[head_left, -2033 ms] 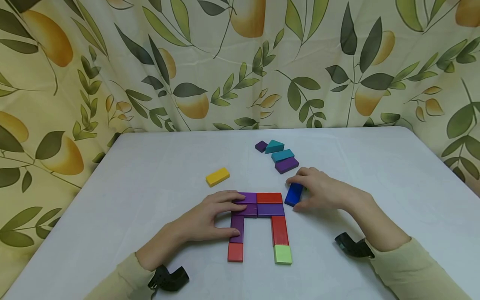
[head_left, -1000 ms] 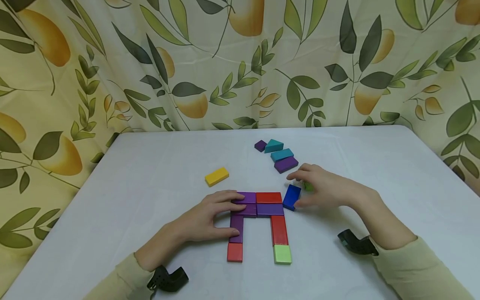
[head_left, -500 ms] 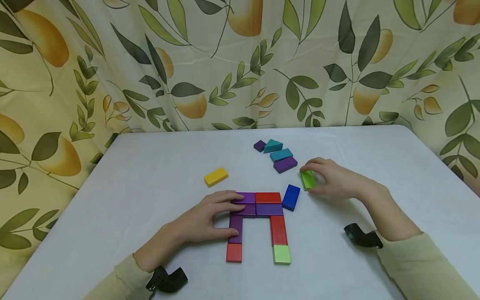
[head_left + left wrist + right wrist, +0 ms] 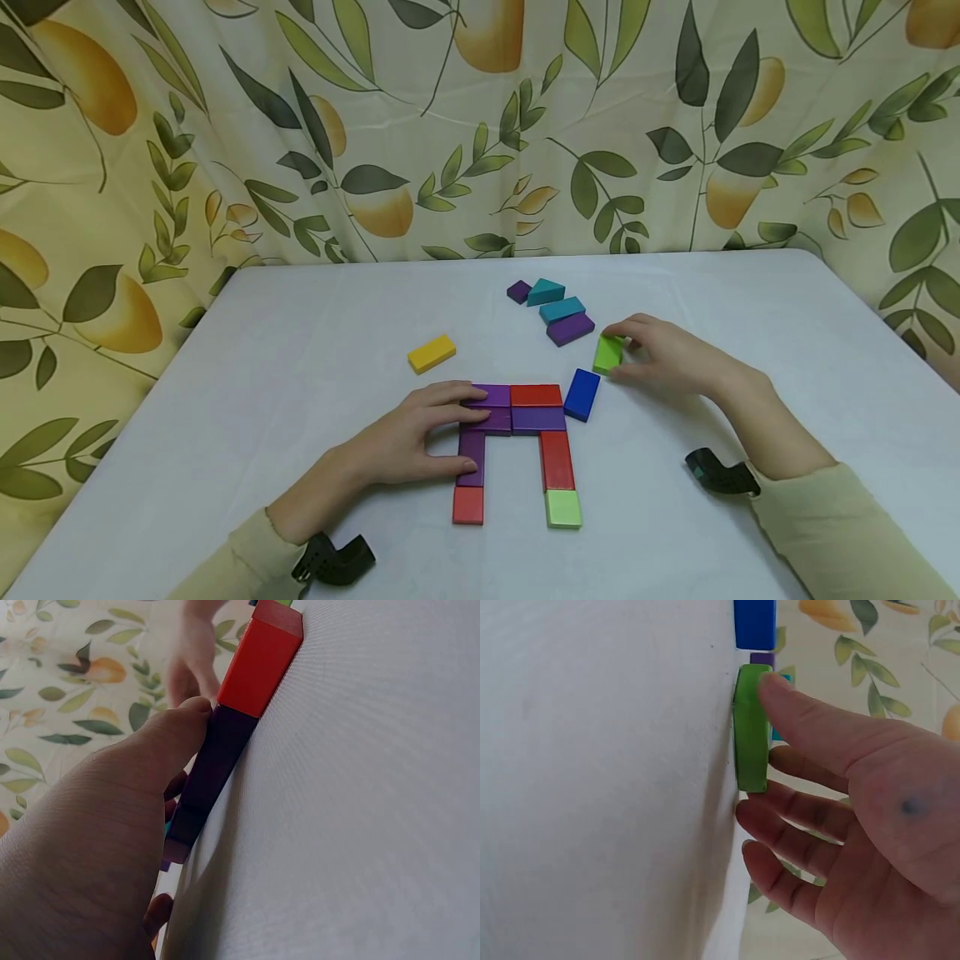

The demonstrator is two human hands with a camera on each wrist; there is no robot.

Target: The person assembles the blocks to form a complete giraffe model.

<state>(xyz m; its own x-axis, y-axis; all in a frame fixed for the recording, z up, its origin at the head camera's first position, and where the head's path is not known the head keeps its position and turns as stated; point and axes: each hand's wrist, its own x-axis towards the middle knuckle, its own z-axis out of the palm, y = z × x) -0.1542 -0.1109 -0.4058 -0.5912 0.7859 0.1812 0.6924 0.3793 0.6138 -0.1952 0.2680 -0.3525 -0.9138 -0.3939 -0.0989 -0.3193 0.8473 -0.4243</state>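
My left hand (image 4: 408,433) rests with extended fingers on the purple blocks at the left of a flat, table-like block figure. Its fingertips lie on two purple blocks (image 4: 491,421) and its thumb on the upright purple block (image 4: 472,450) below; the left wrist view shows that thumb beside the red end block (image 4: 259,671). My right hand (image 4: 671,354) pinches a green block (image 4: 608,354) between thumb and forefinger, on the tabletop. In the right wrist view the other fingers hang loosely below the green block (image 4: 751,742). A blue block (image 4: 582,395) lies just left of it, angled against the figure's right side.
A yellow block (image 4: 432,354) lies behind the figure. Farther back, a purple block (image 4: 570,329), a teal block (image 4: 562,310), a teal triangle (image 4: 546,292) and a small purple block (image 4: 518,291) form a slanting row. A patterned curtain (image 4: 480,125) hangs behind the white table (image 4: 322,325).
My right hand has let go of the blue block, after it shifted slightly toward the figure, and has taken the green block, moving it a little left. The left hand stays in place.
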